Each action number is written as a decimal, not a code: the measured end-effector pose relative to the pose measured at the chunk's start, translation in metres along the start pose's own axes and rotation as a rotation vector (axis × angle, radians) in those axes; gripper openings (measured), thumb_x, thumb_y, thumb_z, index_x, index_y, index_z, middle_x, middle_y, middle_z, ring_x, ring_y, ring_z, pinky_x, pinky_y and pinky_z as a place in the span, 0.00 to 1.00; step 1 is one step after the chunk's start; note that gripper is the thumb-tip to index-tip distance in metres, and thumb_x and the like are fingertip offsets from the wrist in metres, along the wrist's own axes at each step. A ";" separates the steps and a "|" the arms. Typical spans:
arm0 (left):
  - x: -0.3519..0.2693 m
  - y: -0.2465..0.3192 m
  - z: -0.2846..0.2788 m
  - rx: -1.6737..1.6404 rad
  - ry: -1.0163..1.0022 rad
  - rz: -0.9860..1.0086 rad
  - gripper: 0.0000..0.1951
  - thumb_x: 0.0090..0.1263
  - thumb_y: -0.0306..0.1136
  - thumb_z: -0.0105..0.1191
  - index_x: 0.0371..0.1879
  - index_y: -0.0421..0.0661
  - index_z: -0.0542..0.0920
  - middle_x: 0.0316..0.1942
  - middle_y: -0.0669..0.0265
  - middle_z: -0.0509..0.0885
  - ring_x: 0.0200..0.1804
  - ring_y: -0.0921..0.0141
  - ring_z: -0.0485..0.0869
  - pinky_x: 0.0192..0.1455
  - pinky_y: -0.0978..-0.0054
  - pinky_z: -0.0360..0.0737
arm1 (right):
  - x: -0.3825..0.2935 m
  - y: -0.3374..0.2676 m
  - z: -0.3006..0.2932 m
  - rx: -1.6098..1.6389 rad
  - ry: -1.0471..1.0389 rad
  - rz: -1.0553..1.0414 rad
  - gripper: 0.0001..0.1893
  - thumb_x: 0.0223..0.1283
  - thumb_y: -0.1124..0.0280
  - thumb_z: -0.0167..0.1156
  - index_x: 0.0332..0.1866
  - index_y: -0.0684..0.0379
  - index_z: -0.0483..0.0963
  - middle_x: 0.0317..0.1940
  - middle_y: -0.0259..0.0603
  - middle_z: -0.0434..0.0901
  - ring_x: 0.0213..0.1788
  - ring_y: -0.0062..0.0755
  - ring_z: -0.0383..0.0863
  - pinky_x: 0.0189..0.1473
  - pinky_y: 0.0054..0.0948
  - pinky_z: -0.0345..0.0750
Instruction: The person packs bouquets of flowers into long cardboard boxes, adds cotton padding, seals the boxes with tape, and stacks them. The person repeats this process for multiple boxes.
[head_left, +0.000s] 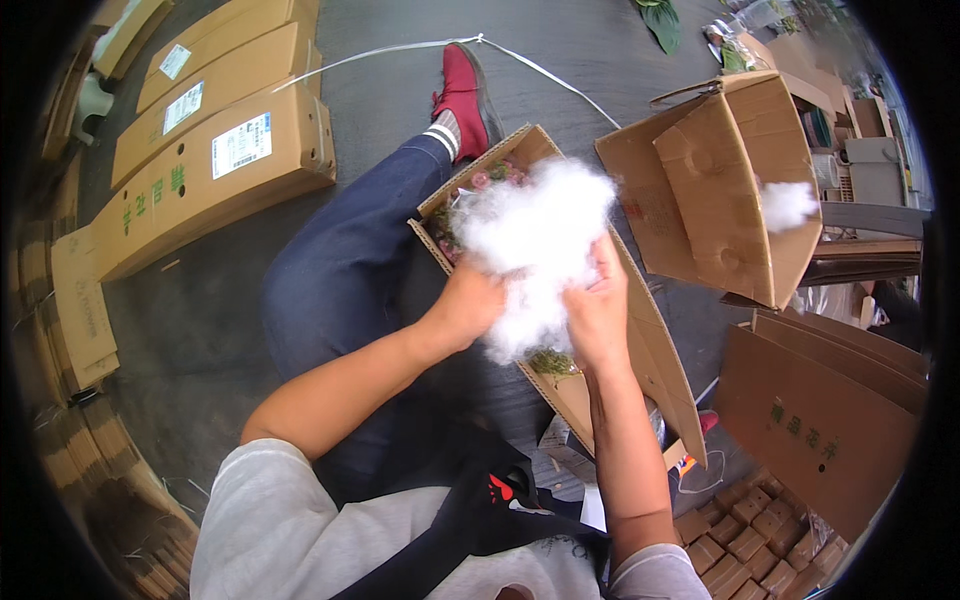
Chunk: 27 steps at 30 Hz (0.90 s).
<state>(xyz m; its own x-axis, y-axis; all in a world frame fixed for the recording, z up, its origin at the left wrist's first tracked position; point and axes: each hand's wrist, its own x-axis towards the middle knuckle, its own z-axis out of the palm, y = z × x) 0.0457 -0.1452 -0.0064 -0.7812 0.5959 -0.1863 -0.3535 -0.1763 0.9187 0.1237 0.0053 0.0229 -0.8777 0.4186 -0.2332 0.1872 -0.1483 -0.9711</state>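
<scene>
A fluffy clump of white fibre stuffing (536, 225) is stretched between my two hands. My left hand (472, 296) grips its lower left side. On the right side, my right hand (600, 311) has its fingers closed on the same clump. Underneath stands an open long cardboard box (652, 352), tilted across my view between my legs. Pink flowers (495, 174) show inside its far end, partly covered by the stuffing. Green moss-like foliage (551, 361) shows below the clump, nearer to me. The rest of the box's contents is hidden by the stuffing and my hands.
Taped cardboard boxes (225, 172) with labels lie at left. An open carton (694, 195) at right holds more white stuffing (787, 206). Below it stands another large carton (817, 420), near several small brown blocks (739, 532). White strapping (390, 51) crosses the floor near my red shoe (466, 97).
</scene>
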 end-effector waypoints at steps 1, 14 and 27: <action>-0.004 -0.003 0.004 0.168 -0.020 -0.074 0.19 0.71 0.27 0.55 0.60 0.38 0.74 0.56 0.61 0.80 0.57 0.69 0.78 0.61 0.68 0.74 | 0.001 -0.004 0.003 -0.019 0.041 0.089 0.27 0.53 0.87 0.53 0.61 0.61 0.67 0.51 0.40 0.77 0.52 0.26 0.78 0.55 0.26 0.76; -0.020 0.011 0.000 -0.154 -0.220 -0.198 0.23 0.74 0.30 0.56 0.66 0.40 0.69 0.58 0.67 0.77 0.59 0.72 0.75 0.64 0.70 0.73 | -0.007 -0.003 -0.023 -0.179 0.030 -0.109 0.17 0.60 0.72 0.58 0.54 0.64 0.75 0.44 0.40 0.79 0.50 0.25 0.77 0.56 0.31 0.73; -0.004 0.051 -0.109 -0.205 0.709 0.498 0.23 0.76 0.32 0.51 0.68 0.39 0.66 0.61 0.60 0.75 0.61 0.68 0.77 0.63 0.69 0.76 | 0.077 0.080 0.072 -1.018 0.098 -0.320 0.17 0.60 0.61 0.64 0.46 0.64 0.78 0.51 0.48 0.82 0.59 0.48 0.75 0.70 0.48 0.61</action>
<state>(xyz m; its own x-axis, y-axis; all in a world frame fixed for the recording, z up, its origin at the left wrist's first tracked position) -0.0254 -0.2417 0.0033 -0.9797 -0.2000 -0.0160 0.0800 -0.4626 0.8829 0.0396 -0.0392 -0.0687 -0.9206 0.3821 0.0810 0.2739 0.7793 -0.5636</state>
